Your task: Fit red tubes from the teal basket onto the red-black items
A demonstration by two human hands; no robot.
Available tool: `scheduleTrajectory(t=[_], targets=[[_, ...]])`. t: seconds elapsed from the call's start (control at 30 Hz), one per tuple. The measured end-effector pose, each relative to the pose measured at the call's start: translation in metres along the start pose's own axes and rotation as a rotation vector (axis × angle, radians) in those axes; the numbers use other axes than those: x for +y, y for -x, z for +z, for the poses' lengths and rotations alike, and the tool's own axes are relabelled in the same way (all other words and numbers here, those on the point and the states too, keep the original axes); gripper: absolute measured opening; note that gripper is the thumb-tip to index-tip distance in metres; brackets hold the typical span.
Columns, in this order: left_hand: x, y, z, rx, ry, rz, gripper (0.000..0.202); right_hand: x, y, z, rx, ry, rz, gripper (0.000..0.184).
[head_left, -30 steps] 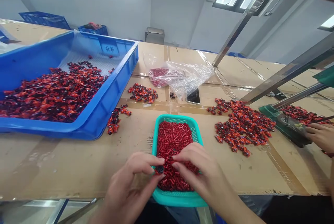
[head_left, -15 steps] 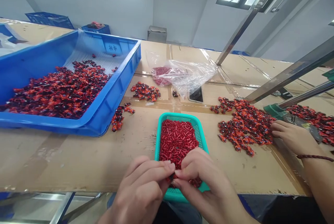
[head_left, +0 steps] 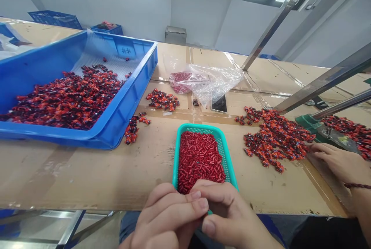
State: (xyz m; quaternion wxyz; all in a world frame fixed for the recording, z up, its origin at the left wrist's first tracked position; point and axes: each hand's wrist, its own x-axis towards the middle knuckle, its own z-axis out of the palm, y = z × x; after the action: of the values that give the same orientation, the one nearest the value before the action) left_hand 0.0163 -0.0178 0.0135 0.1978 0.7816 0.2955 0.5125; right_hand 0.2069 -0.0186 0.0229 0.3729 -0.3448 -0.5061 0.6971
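Note:
My left hand (head_left: pixel 169 216) and my right hand (head_left: pixel 232 214) meet at the near end of a small green basket (head_left: pixel 228 160). Fingers of both are bent and pressed together at the tips, closed around something too small and hidden to name. Inside the basket lie many short red tubes (head_left: pixel 199 156), partly covered by my fingers. To the right of the basket spreads a pile of small red-and-black parts (head_left: pixel 275 137).
A large blue crate (head_left: pixel 107 140) of similar parts stands at left. Beyond the basket are a clear plastic bag (head_left: pixel 214 81), a phone (head_left: pixel 219 104) and a small heap of parts (head_left: pixel 162 100). Another person's hand (head_left: pixel 336 160) rests by a metal-and-green tool (head_left: pixel 327 131) at right.
Both my hands have come down toward me and drawn closer together, uncovering more red tubes. The other person's hand has shifted slightly right and down.

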Motion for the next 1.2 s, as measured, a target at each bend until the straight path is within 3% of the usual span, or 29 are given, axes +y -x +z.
scheduleTrajectory(t=[0.13,0.2,0.3,0.43,0.53,0.63,0.7,0.8,0.97,1.07,1.2], targets=[[0.003,-0.001,0.004,0.058,0.084,-0.076,0.029,0.003,0.004,-0.003,0.031,-0.056,0.006,0.052],[0.002,0.000,0.004,0.062,0.098,-0.080,0.035,0.001,0.005,-0.003,0.032,-0.039,0.011,0.047],[0.003,-0.001,0.003,-0.001,0.040,-0.069,0.021,0.001,0.004,-0.003,0.010,0.006,0.010,0.040],[0.004,-0.002,0.006,-0.005,-0.073,-0.005,0.012,0.006,0.000,0.000,0.044,0.053,-0.047,0.049],[0.002,-0.003,0.009,0.000,-0.044,0.028,0.021,0.010,-0.002,0.001,0.090,0.033,-0.079,0.048],[-0.002,-0.005,0.010,0.051,0.079,-0.024,0.038,0.010,0.001,0.001,0.068,-0.072,-0.006,0.047],[-0.002,-0.007,0.009,0.087,0.140,-0.082,0.038,0.007,0.004,-0.001,0.057,-0.112,0.024,0.052],[0.001,-0.010,0.008,0.112,0.155,-0.097,0.033,0.003,0.007,-0.003,0.081,-0.058,0.032,0.055],[0.002,-0.010,0.007,0.054,0.078,-0.068,0.036,-0.003,0.009,-0.003,0.120,0.107,0.040,0.050],[0.002,-0.010,0.007,0.050,0.067,-0.095,0.035,-0.006,0.014,-0.002,0.271,0.281,-0.051,0.036],[0.002,-0.012,0.005,0.040,0.000,-0.082,0.037,-0.010,0.022,-0.001,0.473,0.618,-0.344,0.010]])
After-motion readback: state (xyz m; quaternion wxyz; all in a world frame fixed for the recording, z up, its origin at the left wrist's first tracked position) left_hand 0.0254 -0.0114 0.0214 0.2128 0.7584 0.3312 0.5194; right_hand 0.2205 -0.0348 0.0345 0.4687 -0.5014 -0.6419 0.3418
